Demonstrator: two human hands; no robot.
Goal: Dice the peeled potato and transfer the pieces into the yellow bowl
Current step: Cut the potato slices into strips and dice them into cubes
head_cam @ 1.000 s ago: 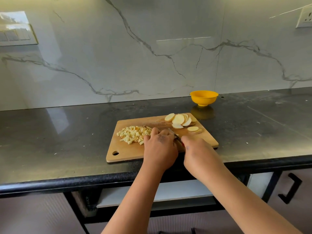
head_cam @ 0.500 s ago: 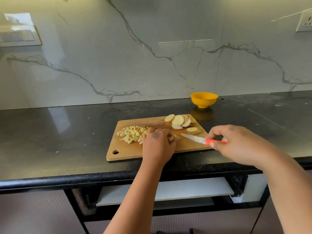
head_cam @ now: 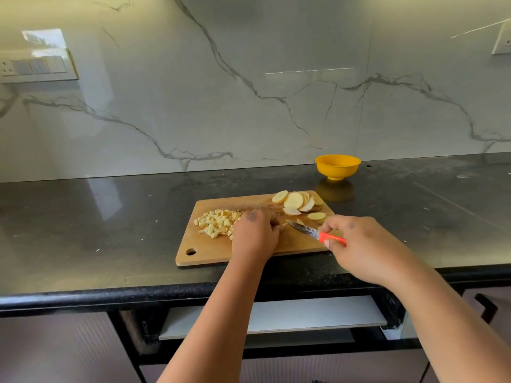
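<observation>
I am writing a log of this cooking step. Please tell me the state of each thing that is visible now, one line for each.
Left hand: curled over potato pieces on the board.
Right hand: grips the knife's handle.
Knife: blade angled toward the left hand.
Diced potato: piled on the board's left part.
Potato slices: uncut, fanned at the far right corner.
Cutting board: flat on the counter.
Yellow bowl: upright behind the board; contents cannot be seen.

Matt wooden cutting board (head_cam: 210, 252) on glossy, speckled black stone counter (head_cam: 83, 230); polished veined marble backsplash (head_cam: 193, 92); smooth yellow plastic bowl (head_cam: 338, 165); shiny metal-bladed knife (head_cam: 312, 233), red plastic handle.
</observation>
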